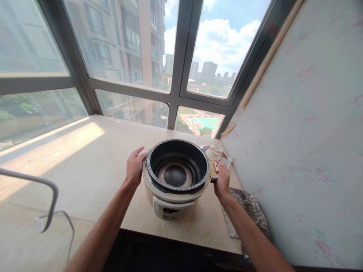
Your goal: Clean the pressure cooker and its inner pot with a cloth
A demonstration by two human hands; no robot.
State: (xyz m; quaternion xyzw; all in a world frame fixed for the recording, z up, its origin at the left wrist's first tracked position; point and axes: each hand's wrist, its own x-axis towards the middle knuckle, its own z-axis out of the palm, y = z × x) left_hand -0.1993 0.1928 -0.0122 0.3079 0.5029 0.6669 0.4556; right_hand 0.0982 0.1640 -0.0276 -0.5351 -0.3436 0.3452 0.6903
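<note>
Cooker [173, 198] — upright between both hands [135, 166] [222, 178] | fingers curled, gripping its side handles [213, 170] — one apiece

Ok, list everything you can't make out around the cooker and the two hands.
All in the head view:
- Lid: partly hidden behind the cooker and right hand.
- Left hand: the underside of its grip is hidden by the hand itself.
- Front panel: markings too small and blurred to read.
- Cloth: partly covered by the right forearm.
- Bent grey rod: cut off by the left edge.
</note>
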